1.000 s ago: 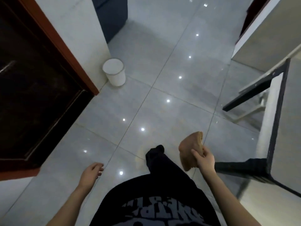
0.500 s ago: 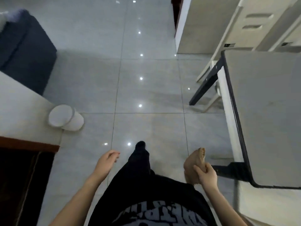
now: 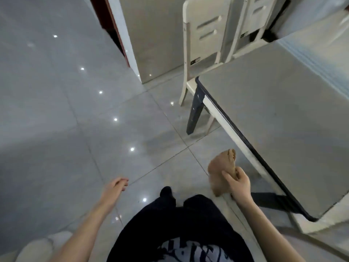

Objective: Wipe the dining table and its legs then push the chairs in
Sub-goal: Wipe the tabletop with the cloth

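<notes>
- My left hand (image 3: 115, 188) hangs free above the glossy grey floor tiles (image 3: 56, 120). The fingers are loosely bent and hold nothing. A white round bin (image 3: 35, 248) stands at the lower left, beside my forearm.
- My right hand (image 3: 239, 184) grasps a crumpled brown cloth (image 3: 221, 169), with the thumb pressed across it. The cloth is in the air, near the long edge of the grey rectangular dining table (image 3: 283, 129) but apart from it.
- The table fills the right side. One dark table leg (image 3: 195, 110) stands under its far corner.
- A cream slatted chair (image 3: 204, 35) stands at the far end, its seat partly hidden by the table top.
</notes>
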`<state>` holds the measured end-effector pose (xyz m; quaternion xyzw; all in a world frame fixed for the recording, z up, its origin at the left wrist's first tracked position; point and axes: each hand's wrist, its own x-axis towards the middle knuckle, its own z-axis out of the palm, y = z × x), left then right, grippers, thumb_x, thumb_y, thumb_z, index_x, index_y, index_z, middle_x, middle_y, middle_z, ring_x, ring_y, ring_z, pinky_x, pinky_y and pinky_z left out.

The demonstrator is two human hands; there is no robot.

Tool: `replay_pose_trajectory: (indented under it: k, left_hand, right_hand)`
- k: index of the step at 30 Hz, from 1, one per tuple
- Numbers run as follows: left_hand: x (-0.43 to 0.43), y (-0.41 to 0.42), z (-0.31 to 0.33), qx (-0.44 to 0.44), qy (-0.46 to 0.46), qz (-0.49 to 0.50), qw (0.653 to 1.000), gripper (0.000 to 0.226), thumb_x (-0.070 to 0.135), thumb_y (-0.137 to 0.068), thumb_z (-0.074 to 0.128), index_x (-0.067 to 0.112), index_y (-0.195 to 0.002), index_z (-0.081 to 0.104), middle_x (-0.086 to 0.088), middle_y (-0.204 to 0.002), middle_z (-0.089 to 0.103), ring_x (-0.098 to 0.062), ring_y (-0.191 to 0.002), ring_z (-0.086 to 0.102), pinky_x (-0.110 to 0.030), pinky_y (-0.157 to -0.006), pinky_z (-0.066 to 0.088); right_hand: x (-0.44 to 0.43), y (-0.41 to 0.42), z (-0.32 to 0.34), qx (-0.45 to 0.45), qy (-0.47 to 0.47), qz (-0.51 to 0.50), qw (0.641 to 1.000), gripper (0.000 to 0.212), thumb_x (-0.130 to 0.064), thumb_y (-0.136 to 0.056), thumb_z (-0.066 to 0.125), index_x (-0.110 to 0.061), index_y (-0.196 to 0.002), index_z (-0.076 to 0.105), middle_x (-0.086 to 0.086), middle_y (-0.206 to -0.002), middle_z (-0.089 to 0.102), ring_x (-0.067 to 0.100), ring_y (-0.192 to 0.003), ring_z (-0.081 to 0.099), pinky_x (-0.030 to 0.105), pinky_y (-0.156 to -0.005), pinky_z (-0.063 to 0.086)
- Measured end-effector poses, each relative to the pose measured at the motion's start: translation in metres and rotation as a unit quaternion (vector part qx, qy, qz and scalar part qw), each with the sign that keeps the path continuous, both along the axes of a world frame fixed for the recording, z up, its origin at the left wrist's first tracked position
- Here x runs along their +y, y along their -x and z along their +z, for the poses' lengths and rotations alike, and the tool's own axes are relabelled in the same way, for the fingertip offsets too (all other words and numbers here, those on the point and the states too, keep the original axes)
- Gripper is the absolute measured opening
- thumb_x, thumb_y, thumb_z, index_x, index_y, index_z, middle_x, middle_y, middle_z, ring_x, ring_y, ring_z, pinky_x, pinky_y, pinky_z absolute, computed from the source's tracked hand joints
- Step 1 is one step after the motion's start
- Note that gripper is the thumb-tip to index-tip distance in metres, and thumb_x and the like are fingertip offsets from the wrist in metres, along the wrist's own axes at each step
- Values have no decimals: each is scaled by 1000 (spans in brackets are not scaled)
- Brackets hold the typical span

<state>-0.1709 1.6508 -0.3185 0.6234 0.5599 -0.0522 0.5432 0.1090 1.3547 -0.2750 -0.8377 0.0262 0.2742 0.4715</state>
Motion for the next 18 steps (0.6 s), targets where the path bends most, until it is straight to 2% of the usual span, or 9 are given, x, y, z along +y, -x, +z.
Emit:
replay_pose_trajectory:
  k: [3,5,7,8,11,13,16,18]
  left_hand:
    - [45,-71,22,-17,-25,-84,996,22,8,-95,46,20,-87,62,-13,-92,64,-21,-78,57,-30,-72,42]
    - [63,-125,34,-35,-41,-143,988,18,9,-94,49,20,-90,62,-9,-92,64,-26,-88,59,-31,-77,43]
    - [70,-183,45,-59,-77,-203,974,12,19,-90,56,18,-100,63,-7,-98,64,-27,-97,60,-33,-84,43]
    - [70,-212,50,-76,-103,-233,964,21,24,-87,57,17,-106,62,-7,-102,64,-28,-100,60,-33,-86,43]
    - [54,-298,62,-98,-169,-332,923,36,20,-92,56,11,-127,55,-12,-126,57,-29,-116,53,-39,-99,40]
    - [35,-352,68,-108,-201,-397,889,43,18,-92,55,10,-134,49,-14,-136,51,-29,-126,47,-37,-107,32]
    - [2,-426,69,-146,-220,-479,837,58,37,-85,49,7,-134,49,-15,-137,49,-28,-129,45,-25,-106,26]
    - [-19,-472,58,-156,-225,-522,808,64,40,-79,47,7,-134,49,-14,-136,51,-28,-128,46,-29,-108,29]
  right_hand:
    - [15,-24,20,-14,-28,-62,998,16,-16,-84,66,-5,-86,55,11,-76,57,22,-67,54,33,-58,44]
    - [19,-43,33,-34,-46,-106,993,12,-16,-84,67,-9,-88,57,10,-83,61,21,-73,57,34,-62,47]
    - [18,-64,44,-55,-58,-151,985,15,-16,-84,68,-9,-89,56,10,-85,60,19,-75,56,32,-64,46]
    - [16,-76,48,-64,-63,-170,981,16,-16,-84,68,-7,-89,54,10,-84,59,18,-74,55,31,-63,45]
    - [7,-114,53,-81,-91,-230,966,18,-16,-85,68,-6,-91,54,9,-84,61,17,-73,57,31,-63,45]
    - [-1,-141,54,-86,-106,-266,954,18,-17,-85,68,-7,-93,55,7,-83,62,15,-72,59,31,-63,47]
    - [-18,-179,46,-75,-136,-336,929,23,-22,-84,70,-11,-98,55,4,-85,64,16,-74,62,30,-61,51]
    - [-35,-199,27,-60,-122,-380,915,31,-22,-83,71,-10,-106,52,7,-93,65,17,-77,63,29,-59,51]
